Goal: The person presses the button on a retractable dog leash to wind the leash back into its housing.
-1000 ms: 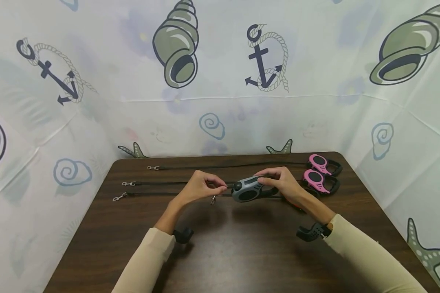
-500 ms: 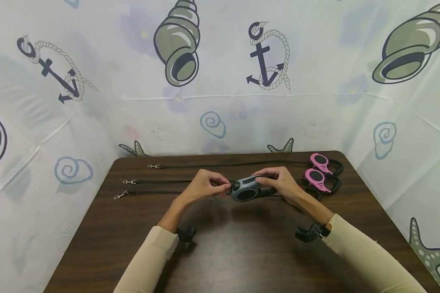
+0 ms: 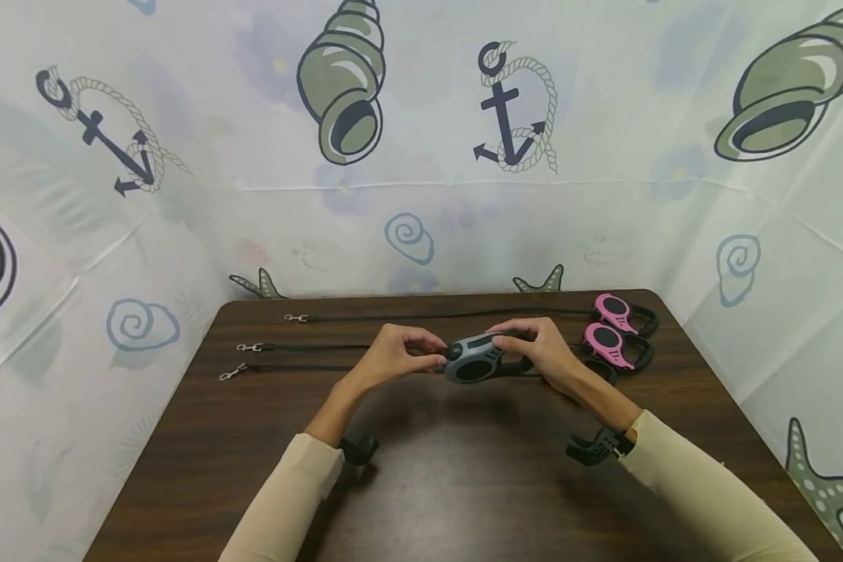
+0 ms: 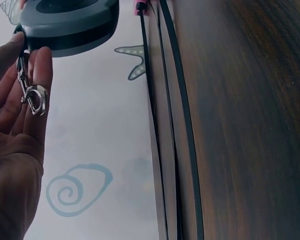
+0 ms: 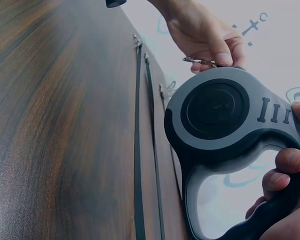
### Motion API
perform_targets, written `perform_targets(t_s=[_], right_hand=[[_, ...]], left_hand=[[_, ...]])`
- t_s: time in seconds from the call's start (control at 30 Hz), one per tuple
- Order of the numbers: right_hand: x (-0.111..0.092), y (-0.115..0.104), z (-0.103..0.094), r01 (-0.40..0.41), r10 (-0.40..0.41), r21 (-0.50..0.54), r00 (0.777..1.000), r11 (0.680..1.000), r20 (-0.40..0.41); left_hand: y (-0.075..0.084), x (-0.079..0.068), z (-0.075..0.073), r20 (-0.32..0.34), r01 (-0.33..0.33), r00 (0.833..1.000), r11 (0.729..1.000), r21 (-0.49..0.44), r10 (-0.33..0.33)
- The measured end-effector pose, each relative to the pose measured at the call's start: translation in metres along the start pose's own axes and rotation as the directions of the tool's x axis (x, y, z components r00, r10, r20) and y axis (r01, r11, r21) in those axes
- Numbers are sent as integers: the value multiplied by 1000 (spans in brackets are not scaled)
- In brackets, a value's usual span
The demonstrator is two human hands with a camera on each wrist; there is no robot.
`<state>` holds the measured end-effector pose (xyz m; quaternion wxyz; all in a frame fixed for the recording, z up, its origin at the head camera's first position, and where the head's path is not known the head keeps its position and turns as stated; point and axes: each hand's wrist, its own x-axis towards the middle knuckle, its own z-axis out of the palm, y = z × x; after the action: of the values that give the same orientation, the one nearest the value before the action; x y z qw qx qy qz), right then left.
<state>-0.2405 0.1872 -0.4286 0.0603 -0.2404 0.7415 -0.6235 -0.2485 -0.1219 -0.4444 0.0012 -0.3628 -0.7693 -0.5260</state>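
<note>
One gray reel (image 5: 215, 110), likely light and stiff, we hold best by the handle (image 5: 280, 205) inside our right hand's (image 3: 542, 351) curled fingers, left hand (image 3: 393, 359) pinching its clip (image 4: 26, 85).

Ok so one leash reel (image 3: 472, 368) is between the left hand (image 3: 396, 357) and right hand (image 3: 539, 347), above the counter (image 3: 428, 499). Behind it, cords (image 5: 137, 125) run sideways, clips (image 3: 253, 347) far left, two other reels (image 3: 604, 339) back right.

White cloth (image 3: 583, 211) is closing in the far, left and right sides, making a curtained booth (image 3: 42, 390); anchors (image 3: 503, 125) and shells (image 3: 337, 70) are patterning it, and a brown table (image 3: 449, 499) is standing inside.
</note>
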Motion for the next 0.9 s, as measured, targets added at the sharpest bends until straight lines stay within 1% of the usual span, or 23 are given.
perform_targets(t_s=[0.07, 0.1, 0.2, 0.3, 0.33, 0.4, 0.43, 0.53, 0.67, 0.77, 0.9], right_hand=[[1, -1, -1, -6, 6, 3, 1000, 1000, -4], [1, -2, -1, -10, 10, 4, 1000, 1000, -6], [1, -3, -1, -15, 15, 8, 1000, 1000, -8], [1, -2, 2, -35, 36, 18, 999, 999, -20], [1, -1, 3, -45, 45, 18, 999, 999, -27], [1, 0, 6, -59, 60, 16, 997, 998, -39], [1, 2, 7, -64, 65, 14, 997, 998, -43], [1, 6, 11, -53, 51, -45, 998, 998, -46], [2, 8, 16, -52, 51, -66, 999, 996, -19], [3, 8, 22, -75, 75, -25, 997, 997, 17], [5, 9, 32, -92, 91, 15, 994, 996, 60]], left_hand=[[0, 0, 0, -20, -12, 1000, 1000, 22, 13], [4, 0, 1, -29, -12, 1000, 999, 32, 13], [3, 0, 2, -45, -25, 999, 999, 48, 27], [2, -2, 3, -47, -30, 998, 997, 65, 33], [-2, -3, 3, -44, -35, 998, 997, 66, 38], [-2, -4, 3, -39, -29, 999, 997, 71, 32], [-3, -5, 3, -35, -21, 999, 997, 69, 23], [-3, -9, 3, -27, 9, 1000, 998, 56, -7], [-6, -15, 1, -17, 35, 999, 998, 50, -34], [-8, -20, -2, -9, 53, 999, 998, 45, -52], [-11, -29, -7, 7, 93, 996, 994, 49, -94]])
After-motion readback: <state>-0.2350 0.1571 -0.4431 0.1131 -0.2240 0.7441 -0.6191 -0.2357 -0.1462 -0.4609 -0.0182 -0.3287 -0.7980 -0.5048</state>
